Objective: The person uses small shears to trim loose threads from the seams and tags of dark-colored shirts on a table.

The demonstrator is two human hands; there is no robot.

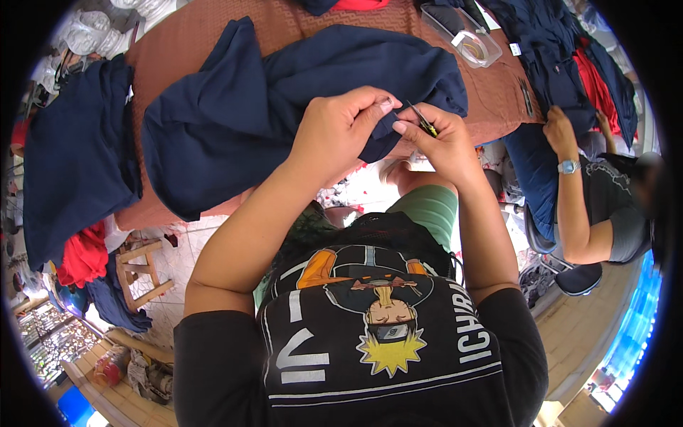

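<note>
Nearest, right hand [442,139] pinching small thread snips [425,124]; left hand [341,128] gripping a fold of navy garment [284,92] at the table's near edge. Farther, brown table [199,35], clear plastic box [469,35] toward far right corner, co-worker's hand [558,132] beside.

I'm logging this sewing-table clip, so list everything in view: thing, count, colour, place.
navy garment: one, dark blue, spread on the table in front of the person
small snips: one, dark with a yellow spot, in the right hand
table cover: one, brown patterned, under the garments
folded navy cloth: one pile, dark blue, table's left end
clear plastic box: one, transparent, far right of table
red cloth: one, red, below the left pile
wooden stool: one, pale wood, on the floor at left
co-worker: one, dark shirt, wristwatch, at right
left hand: pinching the garment's edge
right hand: holding the snips
</note>
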